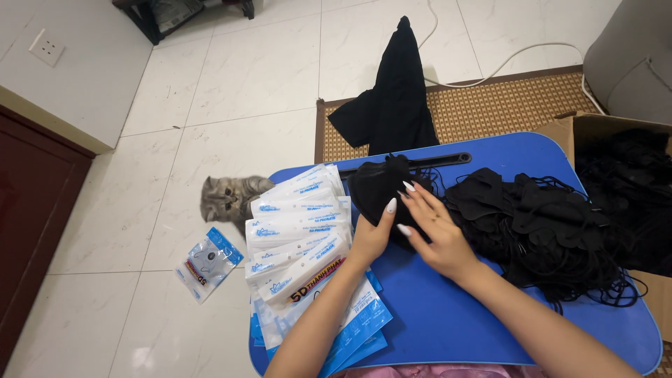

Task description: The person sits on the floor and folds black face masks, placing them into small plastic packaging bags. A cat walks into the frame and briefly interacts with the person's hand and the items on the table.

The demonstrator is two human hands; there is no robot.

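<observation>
Hands [420,227] press black masks [378,185] on blue table [448,315].

table [448,315]: bright blue; plain
masks [546,217]: black, a big pile on the right; one black stack [374,189] under the hands
packets [301,231]: white and blue, some red letters; on the left
cat [227,197]: grey with dark stripes
floor [231,84]: white shiny tiles
mat [504,105]: brown woven checks; far side
cloth [395,91]: black
box [560,133]: brown card; right
nails [391,205]: white

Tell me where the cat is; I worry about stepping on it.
The cat sits on the white tiled floor, left of the blue table, beside the packet stack.
</observation>
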